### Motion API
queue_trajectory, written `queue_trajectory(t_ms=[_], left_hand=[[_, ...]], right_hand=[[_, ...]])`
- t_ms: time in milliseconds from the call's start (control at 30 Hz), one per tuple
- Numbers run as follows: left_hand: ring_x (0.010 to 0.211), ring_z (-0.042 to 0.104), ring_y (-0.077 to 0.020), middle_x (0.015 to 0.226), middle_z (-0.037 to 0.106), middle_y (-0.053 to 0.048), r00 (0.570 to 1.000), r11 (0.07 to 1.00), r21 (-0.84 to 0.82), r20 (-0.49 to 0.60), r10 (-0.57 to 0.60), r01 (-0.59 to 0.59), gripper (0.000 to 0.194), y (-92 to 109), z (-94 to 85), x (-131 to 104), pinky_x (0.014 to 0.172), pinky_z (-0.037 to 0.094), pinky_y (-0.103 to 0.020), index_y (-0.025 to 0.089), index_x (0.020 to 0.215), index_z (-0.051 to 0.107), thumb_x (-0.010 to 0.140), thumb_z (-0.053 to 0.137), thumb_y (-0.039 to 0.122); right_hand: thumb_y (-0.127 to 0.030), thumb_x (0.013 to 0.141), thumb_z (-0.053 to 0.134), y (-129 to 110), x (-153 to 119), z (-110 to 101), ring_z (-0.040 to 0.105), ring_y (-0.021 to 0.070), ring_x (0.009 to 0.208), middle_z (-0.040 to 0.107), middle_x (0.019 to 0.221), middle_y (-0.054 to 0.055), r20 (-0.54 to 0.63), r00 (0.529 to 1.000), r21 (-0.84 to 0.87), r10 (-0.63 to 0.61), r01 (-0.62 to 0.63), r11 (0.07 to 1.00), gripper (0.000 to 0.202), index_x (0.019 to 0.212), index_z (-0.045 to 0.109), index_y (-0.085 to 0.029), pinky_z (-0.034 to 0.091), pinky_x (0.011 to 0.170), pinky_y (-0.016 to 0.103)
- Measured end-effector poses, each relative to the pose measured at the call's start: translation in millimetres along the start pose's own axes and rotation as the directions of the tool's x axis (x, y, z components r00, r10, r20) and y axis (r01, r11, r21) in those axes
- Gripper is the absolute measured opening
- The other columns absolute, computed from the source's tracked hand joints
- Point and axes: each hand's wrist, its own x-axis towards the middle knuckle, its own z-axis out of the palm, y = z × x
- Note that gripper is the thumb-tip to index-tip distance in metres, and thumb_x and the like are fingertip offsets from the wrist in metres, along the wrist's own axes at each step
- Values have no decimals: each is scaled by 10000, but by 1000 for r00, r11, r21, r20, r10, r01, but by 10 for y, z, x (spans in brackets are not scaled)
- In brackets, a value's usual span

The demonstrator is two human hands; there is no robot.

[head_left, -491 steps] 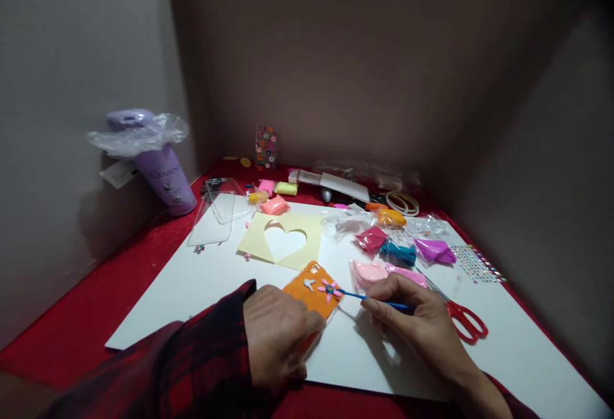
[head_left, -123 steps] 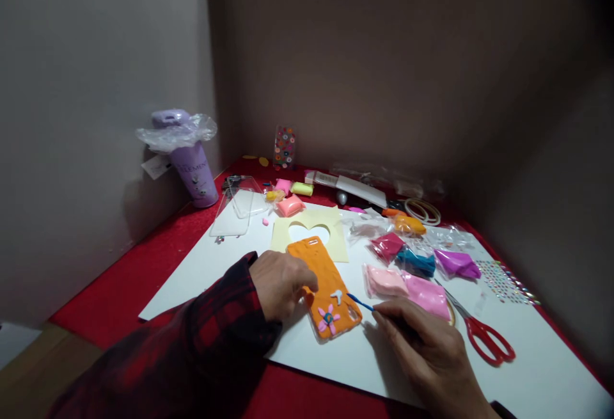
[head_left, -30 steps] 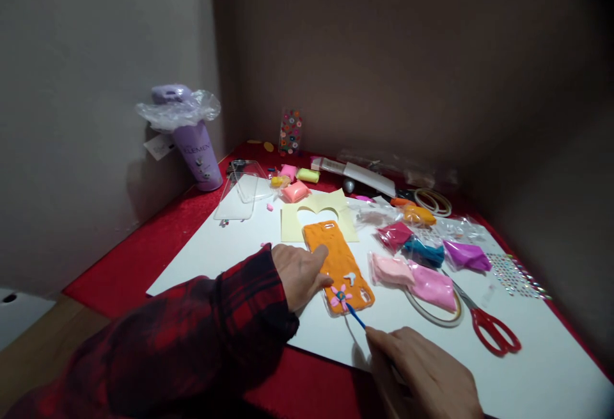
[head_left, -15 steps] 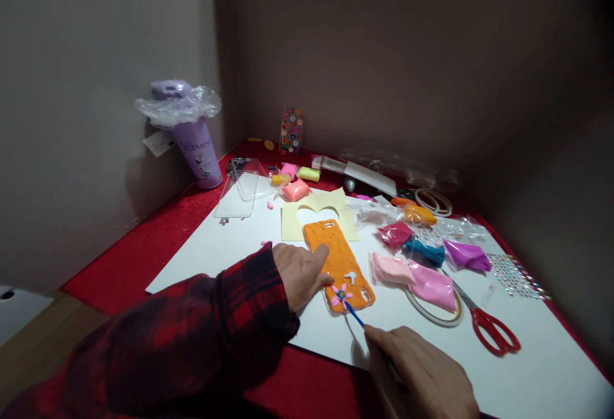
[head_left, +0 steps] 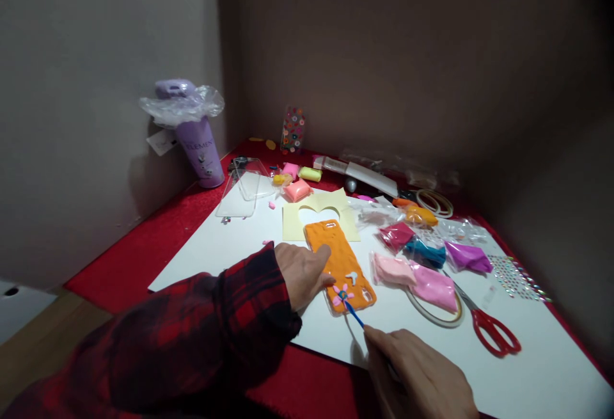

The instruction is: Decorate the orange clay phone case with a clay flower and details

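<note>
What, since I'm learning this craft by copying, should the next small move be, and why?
Perhaps a gentle press with the thin blue tool on the pink-petaled flower: the tool's tip is at the flower's near side, the right hand grips its shaft, and the left hand rests on the orange phone case, likely enough to steady it.

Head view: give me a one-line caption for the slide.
Left hand on an orange phone case, right hand holding a blue tool to its pink-petalled flower.
</note>
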Motion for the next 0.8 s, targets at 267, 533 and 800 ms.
queue_trajectory(t_ms=[267, 533, 800], left_hand=[[694, 646, -230, 747, 675, -23, 998, 1000, 2, 55, -30, 30, 286, 13, -8, 27, 513, 344, -281, 216, 947, 497, 824, 440, 467], [696, 643, -226, 752, 676, -32, 999, 1000, -12, 37, -12, 12, 283, 11, -37, -4, 528, 354, -283, 213, 960, 498, 837, 423, 456], [695, 643, -229, 750, 676, -45, 1000, 1000, -23, 21, 5, -4, 279, 1, -61, -23, 540, 363, -286, 208, 952, 496, 845, 412, 451]], right_hand=[[-65, 762, 568, 15, -72, 46, 452, 110, 510, 510, 555, 10, 30, 999, -54, 37, -36, 998, 181, 932, 615, -101, 315, 496, 257], [-43, 762, 527, -13, -24, 99, 448, 107, 493, 495, 544, 13, -55, 997, -60, -57, 54, 997, 188, 927, 610, -77, 312, 483, 251], [-67, 758, 550, -7, -21, 47, 472, 101, 486, 517, 553, 7, -66, 997, -88, -50, 44, 995, 203, 952, 601, -99, 342, 471, 244]])
